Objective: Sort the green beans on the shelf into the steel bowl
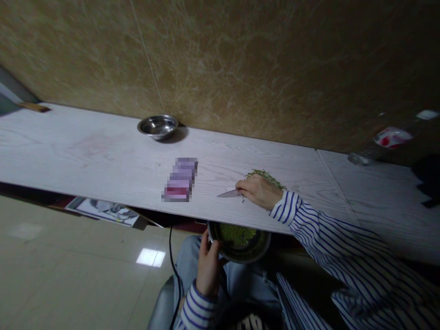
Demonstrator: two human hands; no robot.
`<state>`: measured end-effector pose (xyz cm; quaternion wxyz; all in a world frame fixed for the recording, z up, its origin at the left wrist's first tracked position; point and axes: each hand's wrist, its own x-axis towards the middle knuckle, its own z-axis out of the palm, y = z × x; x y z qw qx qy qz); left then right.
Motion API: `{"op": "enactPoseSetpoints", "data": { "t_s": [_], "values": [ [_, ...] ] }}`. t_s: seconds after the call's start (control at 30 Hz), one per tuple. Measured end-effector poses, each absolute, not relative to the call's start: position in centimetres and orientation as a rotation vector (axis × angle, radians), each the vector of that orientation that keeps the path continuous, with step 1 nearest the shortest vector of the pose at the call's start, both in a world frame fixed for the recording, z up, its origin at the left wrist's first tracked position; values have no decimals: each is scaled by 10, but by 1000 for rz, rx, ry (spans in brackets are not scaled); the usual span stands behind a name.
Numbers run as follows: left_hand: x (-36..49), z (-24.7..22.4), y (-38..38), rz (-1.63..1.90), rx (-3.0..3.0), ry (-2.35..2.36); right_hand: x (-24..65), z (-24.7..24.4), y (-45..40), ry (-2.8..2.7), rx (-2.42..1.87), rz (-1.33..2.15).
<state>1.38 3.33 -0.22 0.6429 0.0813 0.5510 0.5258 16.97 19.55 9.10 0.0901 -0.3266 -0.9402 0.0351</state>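
Observation:
My right hand (258, 190) is closed on a knife (227, 194), whose blade points left just over the tabletop. Beside and behind that hand lies a small spread of chopped green bits (266, 174), with a few crumbs near the blade. Below the table's front edge, my left hand (209, 263) grips the left rim of a metal bowl (240, 259) over my lap. Small green pieces (237, 233), too fine to name, cover much of the bowl's inside. The knife's handle is hidden in my right hand.
A shallow steel bowl (158, 127) stands near the wall. A blurred-out purple phone-shaped object (181, 179) lies on the pale wooden table (113, 160). At the right stands a clear plastic bottle (392, 137). An open drawer (106, 211) juts out front left, and a black cable (171, 252) hangs down.

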Motion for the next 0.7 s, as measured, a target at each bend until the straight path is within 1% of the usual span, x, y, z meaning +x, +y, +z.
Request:
{"op": "enactPoseSetpoints", "data": {
  "t_s": [0.23, 0.47, 0.57, 0.7],
  "values": [
    [17, 2, 32, 1189, 194, 1298, 180, 88, 173, -2801, -794, 162],
    [20, 6, 30, 1194, 247, 1286, 196, 91, 157, -2802, -740, 210],
    [20, 5, 29, 1201, 252, 1287, 202, 93, 152, -2684, -811, 205],
    [18, 3, 27, 1201, 279, 1285, 211, 93, 142, -2432, -1090, 102]
  ]
}}
